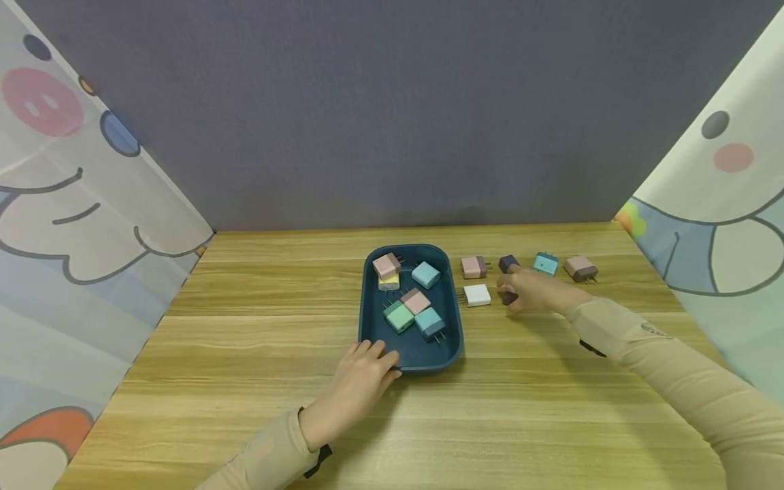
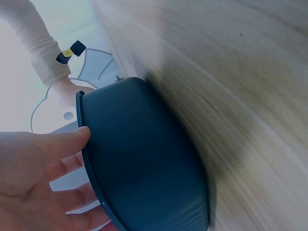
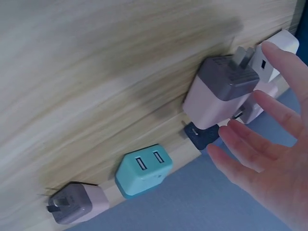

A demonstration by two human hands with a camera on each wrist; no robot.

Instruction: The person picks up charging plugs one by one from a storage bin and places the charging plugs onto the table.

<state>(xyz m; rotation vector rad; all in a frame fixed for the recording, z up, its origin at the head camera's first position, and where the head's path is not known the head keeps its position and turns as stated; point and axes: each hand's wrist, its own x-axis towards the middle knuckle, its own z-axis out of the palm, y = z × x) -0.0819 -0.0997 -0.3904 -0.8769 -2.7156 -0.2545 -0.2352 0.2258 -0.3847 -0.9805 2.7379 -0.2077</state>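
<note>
No text, brand or number is showing legibly. The right sleeve [image 1: 680, 371] is carrying a small dark emblem [image 1: 654, 330], a black strap [image 2: 77, 47] a yellow patch [image 2: 67, 52]; neither is reading clearly.

Left arm [image 1: 260, 454]: comes in from the bottom, slants up and right. Left hand [image 1: 363, 373] back-up, wrist showing past the cuff. Gripping: thumb [image 2: 65, 145] fairly straight on one side, fingers bent on the other, slight gaps between them. Right arm [image 1: 680, 374]: comes in from lower right, reaches further forward, angled up and left. Right hand [image 1: 534, 288] points left, thumb [image 3: 286, 65] nearest the body and apart from the fingers; fingers [image 3: 252, 144] relaxed, slightly bent, spread. Hands well apart.
</note>
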